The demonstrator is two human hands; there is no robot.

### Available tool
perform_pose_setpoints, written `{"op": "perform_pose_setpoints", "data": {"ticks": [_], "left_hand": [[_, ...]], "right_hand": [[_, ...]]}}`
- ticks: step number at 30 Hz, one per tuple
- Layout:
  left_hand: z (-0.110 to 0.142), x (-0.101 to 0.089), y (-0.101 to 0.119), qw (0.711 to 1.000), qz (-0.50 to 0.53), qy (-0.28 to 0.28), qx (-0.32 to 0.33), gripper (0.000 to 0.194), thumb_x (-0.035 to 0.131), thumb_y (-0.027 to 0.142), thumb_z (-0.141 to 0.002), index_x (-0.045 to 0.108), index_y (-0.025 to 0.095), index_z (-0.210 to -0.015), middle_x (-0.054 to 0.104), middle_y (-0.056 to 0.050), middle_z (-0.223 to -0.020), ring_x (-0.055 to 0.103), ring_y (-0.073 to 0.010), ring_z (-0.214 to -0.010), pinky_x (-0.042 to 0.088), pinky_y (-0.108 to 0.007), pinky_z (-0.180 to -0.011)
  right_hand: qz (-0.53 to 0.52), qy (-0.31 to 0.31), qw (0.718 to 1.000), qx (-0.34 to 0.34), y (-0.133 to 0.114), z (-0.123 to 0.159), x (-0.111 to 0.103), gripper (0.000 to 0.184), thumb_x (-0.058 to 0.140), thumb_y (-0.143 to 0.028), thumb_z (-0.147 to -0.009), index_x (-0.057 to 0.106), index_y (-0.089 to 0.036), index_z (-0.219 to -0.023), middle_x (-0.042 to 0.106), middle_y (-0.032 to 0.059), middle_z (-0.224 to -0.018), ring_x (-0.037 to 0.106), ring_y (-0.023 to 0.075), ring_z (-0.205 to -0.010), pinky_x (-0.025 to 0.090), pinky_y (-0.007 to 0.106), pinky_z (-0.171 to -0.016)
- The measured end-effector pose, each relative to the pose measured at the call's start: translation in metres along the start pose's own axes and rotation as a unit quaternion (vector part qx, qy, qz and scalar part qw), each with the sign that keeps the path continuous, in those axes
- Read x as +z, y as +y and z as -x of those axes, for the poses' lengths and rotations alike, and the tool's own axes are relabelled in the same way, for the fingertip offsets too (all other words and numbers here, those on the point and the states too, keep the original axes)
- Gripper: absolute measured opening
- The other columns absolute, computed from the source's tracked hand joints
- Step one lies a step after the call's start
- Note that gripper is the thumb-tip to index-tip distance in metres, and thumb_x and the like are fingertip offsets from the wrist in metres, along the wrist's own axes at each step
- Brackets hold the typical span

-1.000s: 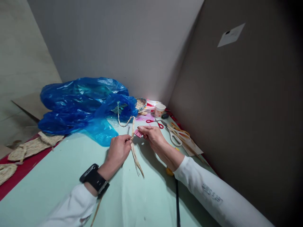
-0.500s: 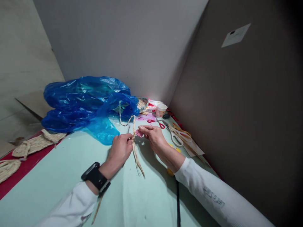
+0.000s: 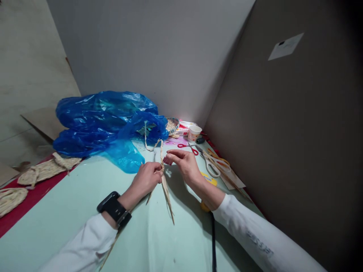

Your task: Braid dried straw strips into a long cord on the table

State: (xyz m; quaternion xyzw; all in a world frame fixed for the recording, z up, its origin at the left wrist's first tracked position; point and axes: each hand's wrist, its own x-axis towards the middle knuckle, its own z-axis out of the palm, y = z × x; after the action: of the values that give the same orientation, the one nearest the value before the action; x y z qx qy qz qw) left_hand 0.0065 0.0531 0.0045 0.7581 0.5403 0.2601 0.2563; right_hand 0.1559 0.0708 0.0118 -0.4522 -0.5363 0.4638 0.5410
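Left hand [image 3: 146, 178]: pinching straw braid [image 3: 162, 152]
Right hand [image 3: 185, 165]: gripping pink piece [image 3: 167, 161]
Pink piece: now turned darker between hands; seemingly unattached

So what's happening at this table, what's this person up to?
Someone is working with a strip of braided straw over the pale green tabletop. Their left hand pinches the braid, with loose straw ends trailing below it. Their right hand, just beside it, holds a small pink piece between the fingertips. Farther back are a crumpled blue plastic bag, a paper cup and red-handled scissors, none of them in hand.
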Motion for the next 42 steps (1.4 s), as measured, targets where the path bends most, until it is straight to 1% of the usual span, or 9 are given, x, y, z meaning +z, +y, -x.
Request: {"op": "perform_pose_setpoints", "data": {"ticks": [6,12,18,25,28,32,35,38,42], "left_hand": [[-0.001,-0.001,0.001,0.999,0.024,-0.022,0.003,0.015,0.044,0.014,-0.070,0.051,0.020,-0.059,0.062,0.001,-0.059,0.053,-0.0159,-0.060,0.031,-0.025,-0.056],[0.004,-0.002,0.005,1.000,0.008,-0.007,0.009,0.017,0.043,0.012,-0.074,0.049,0.020,-0.060,0.059,0.001,-0.059,0.050,-0.0158,-0.060,0.028,-0.026,-0.058],[0.006,-0.001,0.009,1.000,-0.025,0.000,0.001,0.019,0.044,0.012,-0.077,0.051,0.022,-0.062,0.052,0.001,-0.057,0.047,-0.0171,-0.060,0.025,-0.028,-0.058],[0.007,-0.002,0.010,0.999,-0.039,0.002,-0.013,0.020,0.045,0.014,-0.079,0.048,0.022,-0.060,0.052,0.002,-0.057,0.045,-0.0161,-0.059,0.026,-0.027,-0.057],[0.007,-0.001,0.009,0.999,-0.043,0.002,-0.016,0.020,0.045,0.014,-0.079,0.049,0.021,-0.061,0.052,0.002,-0.057,0.044,-0.0158,-0.058,0.026,-0.027,-0.057],[0.006,0.000,0.009,0.999,-0.042,0.005,-0.004,0.019,0.045,0.014,-0.079,0.052,0.022,-0.063,0.052,0.002,-0.057,0.044,-0.0158,-0.058,0.026,-0.026,-0.057],[0.007,0.000,0.011,0.999,-0.045,-0.002,0.015,0.020,0.044,0.013,-0.078,0.048,0.022,-0.060,0.048,0.002,-0.054,0.040,-0.0152,-0.054,0.025,-0.027,-0.056],[0.008,-0.002,0.014,0.998,-0.048,-0.008,0.029,0.021,0.043,0.012,-0.078,0.044,0.022,-0.058,0.046,0.002,-0.054,0.038,-0.0147,-0.054,0.024,-0.028,-0.056],[0.007,-0.003,0.013,0.998,-0.055,0.002,0.018,0.021,0.043,0.012,-0.078,0.046,0.022,-0.059,0.049,0.001,-0.054,0.042,-0.0154,-0.056,0.025,-0.028,-0.057]], "right_hand": [[0.036,-0.060,0.997,0.013,-0.010,0.004,-0.007,0.022,0.071,-0.032,-0.070,0.071,-0.012,-0.081,0.069,0.0056,-0.073,0.060,0.0167,-0.069,0.045,0.028,-0.068],[0.032,-0.118,0.986,0.114,-0.028,0.007,-0.024,0.035,0.076,-0.031,-0.066,0.070,-0.011,-0.095,0.071,0.0080,-0.084,0.063,0.0182,-0.078,0.046,0.029,-0.074],[0.093,-0.183,0.971,0.119,-0.037,0.007,-0.037,0.024,0.073,-0.032,-0.070,0.073,-0.013,-0.084,0.071,0.0065,-0.083,0.061,0.0188,-0.079,0.044,0.028,-0.073],[0.098,-0.141,0.983,0.057,-0.026,-0.003,-0.038,0.017,0.072,-0.030,-0.071,0.072,-0.013,-0.074,0.071,0.0064,-0.074,0.063,0.0188,-0.073,0.043,0.029,-0.073],[0.065,-0.129,0.987,0.065,-0.025,-0.005,-0.040,0.017,0.075,-0.029,-0.066,0.071,-0.013,-0.071,0.069,0.0055,-0.070,0.062,0.0177,-0.070,0.042,0.028,-0.069],[0.058,-0.127,0.986,0.095,-0.027,-0.005,-0.039,0.016,0.076,-0.029,-0.063,0.070,-0.014,-0.063,0.062,0.0011,-0.058,0.048,0.0106,-0.055,0.031,0.025,-0.055],[0.073,-0.117,0.985,0.100,-0.029,-0.005,-0.034,0.013,0.075,-0.026,-0.062,0.069,-0.014,-0.060,0.058,-0.0003,-0.053,0.040,0.0091,-0.053,0.026,0.026,-0.053],[0.093,-0.122,0.983,0.105,-0.032,-0.007,-0.033,0.012,0.074,-0.025,-0.062,0.070,-0.014,-0.060,0.061,0.0016,-0.057,0.044,0.0103,-0.056,0.028,0.027,-0.056],[0.105,-0.132,0.983,0.079,-0.038,-0.010,-0.042,0.015,0.074,-0.028,-0.065,0.072,-0.014,-0.064,0.066,0.0048,-0.064,0.050,0.0127,-0.060,0.033,0.027,-0.059]]}}
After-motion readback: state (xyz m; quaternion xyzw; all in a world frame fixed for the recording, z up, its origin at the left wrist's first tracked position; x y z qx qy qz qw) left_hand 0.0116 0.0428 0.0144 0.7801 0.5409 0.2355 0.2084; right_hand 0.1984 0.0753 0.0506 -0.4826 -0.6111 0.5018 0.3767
